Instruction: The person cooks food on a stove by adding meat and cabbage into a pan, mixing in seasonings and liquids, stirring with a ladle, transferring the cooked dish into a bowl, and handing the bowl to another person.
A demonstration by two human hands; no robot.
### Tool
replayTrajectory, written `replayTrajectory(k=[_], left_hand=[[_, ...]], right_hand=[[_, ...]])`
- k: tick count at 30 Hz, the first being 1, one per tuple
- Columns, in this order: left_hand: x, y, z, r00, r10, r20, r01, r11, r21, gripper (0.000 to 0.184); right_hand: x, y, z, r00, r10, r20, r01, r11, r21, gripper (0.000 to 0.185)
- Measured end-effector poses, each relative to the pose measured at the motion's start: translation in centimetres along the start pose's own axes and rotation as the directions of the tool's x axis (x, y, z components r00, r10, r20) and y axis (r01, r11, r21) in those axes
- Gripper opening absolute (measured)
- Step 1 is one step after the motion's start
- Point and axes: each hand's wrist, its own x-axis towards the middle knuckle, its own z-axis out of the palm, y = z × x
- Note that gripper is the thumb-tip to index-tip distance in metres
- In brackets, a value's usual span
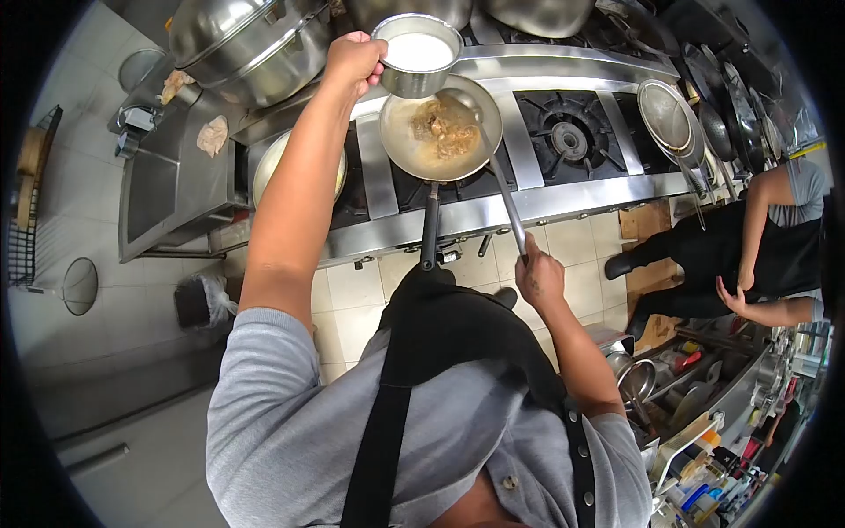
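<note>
My left hand (355,62) is closed on the left side of a small metal pot (415,84), held above the far edge of a frying pan. White liquid (419,51) shows inside the pot. The frying pan (398,145) sits on a stove burner, its dark handle (430,224) pointing toward me. Brownish pieces of food (447,134) lie in a little pale sauce in it. Wrapped round a long metal ladle handle (505,195), my right hand (540,277) is near the stove's front edge. The ladle's far end rests in the pan, its bowl only partly distinct.
A gas burner (568,136) lies right of the pan, with strainers (666,116) beyond. Behind my left forearm is a partly hidden pale pan (264,167). Large steel pots (251,44) stand at the back. Another person (766,251) stands at right, near a utensil-filled counter.
</note>
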Motion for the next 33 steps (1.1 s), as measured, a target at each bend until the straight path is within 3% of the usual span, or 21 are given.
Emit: replayTrajectory(k=[2, 3, 6, 7, 10, 11, 14, 16, 18, 19, 20, 21, 22, 23, 24, 25, 26, 28, 30, 32, 33], left_hand=[[-0.1, 0.2, 0.3, 1.000, 0.003, 0.005, -0.003, 1.000, -0.004, 0.017], [-0.2, 0.2, 0.5, 1.000, 0.003, 0.012, -0.003, 1.000, -0.007, 0.017], [-0.4, 0.1, 0.9, 1.000, 0.001, 0.015, -0.001, 1.000, -0.002, 0.021], [-0.4, 0.1, 1.1, 1.000, 0.000, 0.017, 0.000, 1.000, 0.000, 0.023], [-0.5, 0.5, 1.4, 0.999, -0.005, 0.033, 0.006, 1.000, -0.004, 0.022], [-0.6, 0.5, 1.5, 0.999, -0.014, 0.041, 0.014, 1.000, -0.001, 0.021], [-0.6, 0.9, 2.6, 0.996, -0.019, 0.085, 0.018, 1.000, 0.005, 0.019], [-0.9, 1.2, 3.5, 0.990, 0.008, 0.139, -0.008, 1.000, 0.001, 0.017], [-1.6, 2.0, 4.1, 0.981, -0.022, 0.195, 0.002, 0.995, 0.103, 0.004], [-0.5, 1.2, 4.6, 0.922, 0.039, 0.386, -0.061, 0.997, 0.045, 0.006], [-1.6, 1.3, 6.4, 0.951, 0.068, 0.302, -0.076, 0.997, 0.017, 0.015], [0.9, -0.4, 6.5, 0.926, 0.072, 0.372, -0.066, 0.997, -0.030, 0.026], [-3.5, 2.5, 9.2, 0.917, 0.064, 0.393, -0.064, 0.998, -0.012, 0.031], [-2.8, 2.6, 8.8, 0.900, 0.100, 0.424, -0.130, 0.991, 0.042, 0.034], [-1.8, 3.2, 7.3, 0.817, 0.104, 0.567, -0.179, 0.981, 0.079, 0.037], [-4.9, 4.8, 10.8, 0.838, 0.117, 0.532, -0.199, 0.975, 0.100, 0.036], [-6.2, 5.7, 11.1, 0.793, 0.068, 0.606, -0.205, 0.965, 0.161, 0.029], [-10.1, 6.6, 15.1, 0.681, 0.092, 0.726, -0.220, 0.972, 0.084, 0.023], [-15.0, 6.9, 19.7, 0.585, 0.086, 0.806, -0.202, 0.978, 0.042, 0.021], [-19.7, 8.0, 24.0, 0.433, -0.104, 0.895, -0.167, 0.967, 0.193, 0.031], [-23.2, 7.0, 26.3, 0.414, -0.038, 0.910, -0.168, 0.979, 0.117, 0.035]], right_hand=[[1.1, -0.3, 1.7, 0.997, 0.056, -0.047, -0.054, 0.997, 0.046, 0.048], [1.3, -0.9, 2.1, 0.995, 0.072, -0.066, -0.058, 0.979, 0.196, 0.048], [1.6, -2.5, 0.2, 0.983, 0.076, 0.170, -0.140, 0.900, 0.412, 0.048], [1.0, -2.4, -0.7, 0.987, 0.041, 0.158, -0.107, 0.893, 0.437, 0.050], [-0.8, -1.4, -1.8, 0.995, -0.048, 0.085, 0.032, 0.983, 0.178, 0.052], [-1.3, -0.5, -0.8, 0.995, -0.094, -0.022, 0.095, 0.993, 0.075, 0.054], [-0.6, 0.8, -0.4, 0.994, -0.109, -0.021, 0.108, 0.994, -0.032, 0.056], [-0.7, 1.0, -0.4, 0.993, -0.120, -0.021, 0.119, 0.991, -0.056, 0.056], [-1.6, 0.5, 1.1, 0.998, -0.033, -0.056, 0.029, 0.998, -0.058, 0.054], [-1.9, 2.1, 3.1, 0.994, -0.030, -0.108, 0.028, 0.999, -0.020, 0.052], [-1.8, 2.9, 3.1, 0.985, -0.087, -0.149, 0.091, 0.996, 0.021, 0.048], [-1.2, 2.2, 1.9, 0.996, -0.015, 0.084, 0.003, 0.990, 0.142, 0.040], [-0.7, 1.9, 0.6, 0.957, -0.075, 0.281, 0.028, 0.986, 0.167, 0.029], [-1.7, -0.2, -0.4, 0.994, -0.031, 0.107, -0.005, 0.947, 0.322, 0.020], [-1.9, -0.5, 1.2, 0.997, -0.062, -0.036, 0.071, 0.797, 0.600, 0.019], [-3.4, 0.2, -0.7, 0.999, -0.051, 0.009, 0.026, 0.644, 0.765, 0.017], [-4.4, -0.1, -2.6, 0.992, -0.120, 0.036, 0.022, 0.445, 0.895, 0.016], [-7.6, 1.0, -5.8, 0.981, -0.145, 0.125, -0.099, 0.171, 0.980, 0.009], [-11.1, 3.5, -6.6, 0.988, -0.136, 0.069, -0.050, 0.140, 0.989, 0.007], [-15.3, 6.1, -7.7, 0.993, -0.077, 0.094, -0.088, 0.077, 0.993, 0.008], [-17.4, 7.6, -6.9, 0.994, -0.040, 0.104, -0.102, 0.048, 0.994, 0.007]])
